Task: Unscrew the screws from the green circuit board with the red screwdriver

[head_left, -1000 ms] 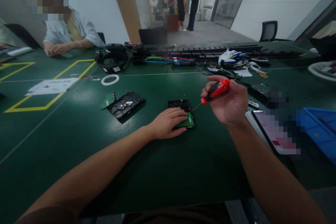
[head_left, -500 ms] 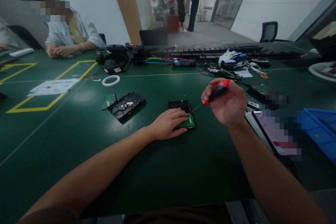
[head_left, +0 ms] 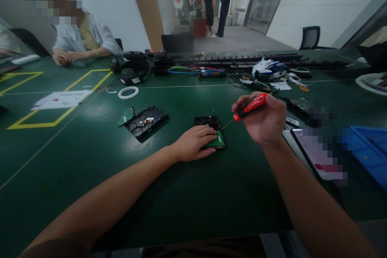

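Head: right grip curled round screwdriver; left grip flat on drive.

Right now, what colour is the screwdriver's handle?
Red and black: the screwdriver handle shows best in the head view.

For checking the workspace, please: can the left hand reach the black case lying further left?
Probably yes: the black case lies nearby with nothing standing between, though the left hand rests on a green board.

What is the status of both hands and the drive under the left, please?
Left hand resting over the drive, green board partly covered. Right hand gripping screwdriver, tip at the drive's right edge. Second drive apart, to the left.
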{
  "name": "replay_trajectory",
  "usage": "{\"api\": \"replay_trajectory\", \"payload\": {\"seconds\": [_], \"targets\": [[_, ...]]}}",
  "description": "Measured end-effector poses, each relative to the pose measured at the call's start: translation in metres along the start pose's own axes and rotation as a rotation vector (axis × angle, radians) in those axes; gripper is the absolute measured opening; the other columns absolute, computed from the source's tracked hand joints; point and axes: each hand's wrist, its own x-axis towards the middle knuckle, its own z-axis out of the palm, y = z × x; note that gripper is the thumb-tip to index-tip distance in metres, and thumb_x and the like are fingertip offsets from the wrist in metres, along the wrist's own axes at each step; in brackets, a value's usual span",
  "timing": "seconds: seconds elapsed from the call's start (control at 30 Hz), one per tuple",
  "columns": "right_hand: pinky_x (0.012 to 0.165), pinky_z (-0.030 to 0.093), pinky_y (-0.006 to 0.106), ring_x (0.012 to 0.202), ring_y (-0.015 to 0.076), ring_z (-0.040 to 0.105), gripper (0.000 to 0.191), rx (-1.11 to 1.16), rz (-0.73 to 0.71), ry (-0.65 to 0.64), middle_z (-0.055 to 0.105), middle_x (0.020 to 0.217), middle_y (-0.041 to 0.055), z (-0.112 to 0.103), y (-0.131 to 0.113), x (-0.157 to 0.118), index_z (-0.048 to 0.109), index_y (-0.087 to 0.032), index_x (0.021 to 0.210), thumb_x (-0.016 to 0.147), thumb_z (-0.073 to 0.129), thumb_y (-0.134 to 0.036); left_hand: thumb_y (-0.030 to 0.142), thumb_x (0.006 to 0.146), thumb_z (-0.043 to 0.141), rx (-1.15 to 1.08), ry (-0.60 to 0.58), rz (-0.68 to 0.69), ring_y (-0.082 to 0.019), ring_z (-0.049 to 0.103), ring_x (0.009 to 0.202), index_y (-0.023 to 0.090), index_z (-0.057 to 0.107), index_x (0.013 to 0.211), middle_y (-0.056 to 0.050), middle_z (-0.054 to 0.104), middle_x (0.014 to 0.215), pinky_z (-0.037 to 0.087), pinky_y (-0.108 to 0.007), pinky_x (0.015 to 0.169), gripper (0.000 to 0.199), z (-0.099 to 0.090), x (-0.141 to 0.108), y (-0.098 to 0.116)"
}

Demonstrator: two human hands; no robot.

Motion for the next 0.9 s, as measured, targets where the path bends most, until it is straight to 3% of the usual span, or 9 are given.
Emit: {"api": "replay_trajectory", "payload": {"seconds": [0.37,0.67,0.8,0.9], "targets": [[0.062,0.053,0.036,0.068,0.0195,0.064,0.04,-0.063,-0.052,-0.057,0.063,0.077,0.0007,-0.001,0.0019,0.0013,0.071,-0.028,0.091,0.09,0.067,-0.067,0.046,0.106,0.064,-0.002,0.008,-0.013,-0.033,0.065,0.136,0.017,0.066,0.139,-0.016,0.068,0.145,0.053,-0.055,0.119,0.044,0.0002,-0.0006,0.0013],[0.064,0.056,0.034,0.076,0.0201,0.072,0.032,-0.061,-0.045,-0.069,0.074,0.086,0.0012,-0.0016,0.0019,-0.0016,0.067,-0.027,0.091,0.09,0.074,-0.059,0.046,0.106,0.064,-0.005,-0.005,-0.019,-0.033,0.065,0.137,0.017,0.067,0.139,-0.017,0.068,0.145,0.053,-0.055,0.119,0.044,-0.0001,-0.0006,0.0014],[0.06,0.053,0.034,0.065,0.0182,0.065,0.038,-0.085,-0.057,-0.066,0.066,0.073,-0.0011,0.0029,0.0004,-0.0025,0.07,-0.029,0.095,0.092,0.07,-0.066,0.045,0.106,0.064,-0.001,0.002,-0.016,-0.033,0.065,0.136,0.016,0.067,0.138,-0.017,0.068,0.144,0.053,-0.055,0.119,0.043,-0.0012,0.0,0.0023],[0.061,0.055,0.037,0.064,0.0191,0.063,0.054,-0.082,-0.059,-0.071,0.063,0.072,0.0005,0.0046,-0.0008,-0.0018,0.075,-0.028,0.097,0.094,0.059,-0.079,0.044,0.106,0.065,-0.003,-0.002,-0.018,-0.033,0.065,0.136,0.017,0.067,0.139,-0.017,0.068,0.144,0.054,-0.055,0.118,0.043,-0.0017,0.0003,0.0027]]}}
